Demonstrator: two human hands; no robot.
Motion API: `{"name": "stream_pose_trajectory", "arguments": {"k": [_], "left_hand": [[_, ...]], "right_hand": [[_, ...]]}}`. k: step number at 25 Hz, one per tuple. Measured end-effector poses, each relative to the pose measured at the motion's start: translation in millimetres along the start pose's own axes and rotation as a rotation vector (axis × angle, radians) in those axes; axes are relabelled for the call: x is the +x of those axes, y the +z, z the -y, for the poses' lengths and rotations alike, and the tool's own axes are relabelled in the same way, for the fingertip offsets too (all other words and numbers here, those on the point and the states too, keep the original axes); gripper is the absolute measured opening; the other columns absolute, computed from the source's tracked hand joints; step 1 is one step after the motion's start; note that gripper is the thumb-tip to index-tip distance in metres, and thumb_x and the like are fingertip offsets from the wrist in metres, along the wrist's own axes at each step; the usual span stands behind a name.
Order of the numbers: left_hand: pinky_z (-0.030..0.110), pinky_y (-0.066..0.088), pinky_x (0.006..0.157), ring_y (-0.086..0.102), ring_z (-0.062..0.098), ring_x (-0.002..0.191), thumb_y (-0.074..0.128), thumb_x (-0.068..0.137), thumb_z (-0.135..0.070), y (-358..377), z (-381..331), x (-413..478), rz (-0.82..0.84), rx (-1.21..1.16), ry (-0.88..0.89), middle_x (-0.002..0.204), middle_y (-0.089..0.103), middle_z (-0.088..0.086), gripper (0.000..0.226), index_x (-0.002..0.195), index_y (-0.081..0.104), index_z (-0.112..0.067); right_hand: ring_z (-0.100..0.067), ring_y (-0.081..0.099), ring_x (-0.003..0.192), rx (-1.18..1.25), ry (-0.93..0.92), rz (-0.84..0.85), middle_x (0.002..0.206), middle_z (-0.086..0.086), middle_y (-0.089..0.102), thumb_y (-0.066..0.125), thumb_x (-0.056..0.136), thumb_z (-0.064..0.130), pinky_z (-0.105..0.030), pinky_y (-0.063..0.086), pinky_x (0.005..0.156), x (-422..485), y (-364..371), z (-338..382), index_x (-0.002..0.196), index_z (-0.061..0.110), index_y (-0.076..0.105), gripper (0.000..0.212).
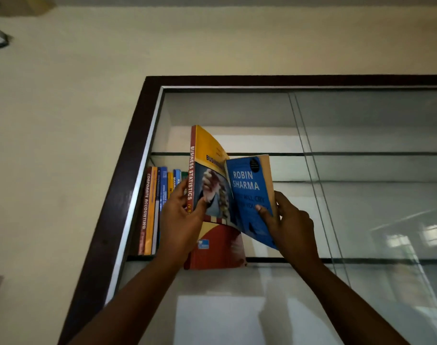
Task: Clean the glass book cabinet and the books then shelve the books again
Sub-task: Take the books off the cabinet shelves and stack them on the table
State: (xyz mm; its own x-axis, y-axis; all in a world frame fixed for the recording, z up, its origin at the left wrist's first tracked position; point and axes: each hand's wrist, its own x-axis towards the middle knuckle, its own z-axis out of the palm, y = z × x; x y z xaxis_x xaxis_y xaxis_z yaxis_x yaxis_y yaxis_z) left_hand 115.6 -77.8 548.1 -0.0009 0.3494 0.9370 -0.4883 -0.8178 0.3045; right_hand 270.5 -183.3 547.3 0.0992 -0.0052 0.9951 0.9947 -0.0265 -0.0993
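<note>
Yellow-and-red Business Statistics book (pixel 207 148) was up at the left end of the glass cabinet (pixel 128 183), upright, just right of the row of shelved books (pixel 150 207). Its bottom edge hung below the front lip of the glass shelf (pixel 312 260), so it looked not yet seated. Left hand (pixel 180 220) gripped it, fingers curled round the spine and thumb on the front cover. Right hand (pixel 292 225) held a blue Robin Sharma paperback (pixel 247 185), thumb pressed on the cover and fingers wrapped behind. The paperback was tilted and overlapped the bigger book's cover. Sliding glass pane (pixel 374 170) stood to the right, opening clear on the left side.

Judged step: shelving both books next to the row.

Risks:
- Two books going in at once; the paperback was held low at one corner, so it could slip and drop.
- The big book's bottom edge could catch the shelf lip and knock the glass.
- Pushing left too hard could topple or shove the shelved row.
- The soft cover of the big book was already bowing and could crease against the paperback.
- The right elbow was near the pane edge; a bump was possible.
</note>
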Motion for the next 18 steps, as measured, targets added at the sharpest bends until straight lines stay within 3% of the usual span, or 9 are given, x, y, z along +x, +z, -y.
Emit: {"name": "stream_pose_trajectory", "arguments": {"k": [2, 4, 7, 13, 16, 18], "left_hand": [[0.038, 0.058, 0.074, 0.067, 0.022, 0.095, 0.064, 0.075, -0.037, -34.8, -13.0, -13.0, 0.035, -0.023, -0.098, 0.115, 0.064, 0.005, 0.063, 0.134, 0.045, -0.023], [0.034, 0.058, 0.065, 0.070, 0.020, 0.084, 0.064, 0.078, -0.036, -71.0, -26.4, -31.3, 0.063, -0.021, -0.146, 0.109, 0.067, 0.008, 0.055, 0.128, 0.049, -0.022], [0.019, 0.053, 0.050, 0.070, 0.011, 0.068, 0.062, 0.085, -0.021, -124.0, -46.4, -70.1, 0.065, -0.012, -0.168, 0.093, 0.068, -0.002, 0.034, 0.117, 0.053, -0.029], [0.024, 0.055, 0.052, 0.072, 0.020, 0.071, 0.068, 0.077, -0.032, -236.8, -52.7, -163.5, 0.011, 0.088, -0.361, 0.092, 0.072, 0.001, 0.040, 0.115, 0.057, -0.031], [0.027, 0.056, 0.051, 0.071, 0.020, 0.068, 0.075, 0.072, -0.041, -285.9, -50.5, -205.1, -0.032, 0.185, -0.467, 0.088, 0.073, 0.001, 0.049, 0.117, 0.057, -0.033], [0.029, 0.058, 0.053, 0.071, 0.019, 0.069, 0.065, 0.083, -0.026, -317.3, -44.8, -231.1, -0.074, 0.275, -0.533, 0.094, 0.071, 0.002, 0.043, 0.124, 0.054, -0.026]], "right_hand": [[-0.019, 0.064, 0.072, -0.035, -0.026, 0.030, 0.096, -0.003, 0.070, 0.053, 0.091, 0.039, -0.029, 0.052, 0.062, -14.0, -11.7, 27.5, 0.119, 0.015, 0.054, 0.036], [-0.025, 0.067, 0.076, -0.085, -0.053, 0.072, 0.096, -0.004, 0.071, 0.054, 0.091, 0.039, -0.034, 0.054, 0.065, -30.0, -20.1, 59.0, 0.120, 0.015, 0.054, 0.037], [-0.028, 0.067, 0.079, -0.057, -0.026, 0.151, 0.098, -0.004, 0.071, 0.055, 0.090, 0.041, -0.037, 0.054, 0.067, -69.3, -21.9, 105.4, 0.119, 0.017, 0.054, 0.037], [-0.022, 0.067, 0.085, 0.115, 0.124, 0.364, 0.099, -0.001, 0.071, 0.056, 0.088, 0.045, -0.035, 0.053, 0.070, -163.2, 7.6, 180.7, 0.111, 0.020, 0.057, 0.034], [-0.016, 0.067, 0.080, 0.226, 0.168, 0.500, 0.100, 0.001, 0.070, 0.056, 0.090, 0.043, -0.020, 0.048, 0.056, -218.3, 38.7, 209.0, 0.104, 0.016, 0.057, 0.031], [-0.014, 0.065, 0.078, 0.302, 0.223, 0.588, 0.098, 0.001, 0.069, 0.055, 0.090, 0.042, -0.010, 0.036, 0.049, -251.8, 61.5, 224.7, 0.103, 0.015, 0.056, 0.029]]}}
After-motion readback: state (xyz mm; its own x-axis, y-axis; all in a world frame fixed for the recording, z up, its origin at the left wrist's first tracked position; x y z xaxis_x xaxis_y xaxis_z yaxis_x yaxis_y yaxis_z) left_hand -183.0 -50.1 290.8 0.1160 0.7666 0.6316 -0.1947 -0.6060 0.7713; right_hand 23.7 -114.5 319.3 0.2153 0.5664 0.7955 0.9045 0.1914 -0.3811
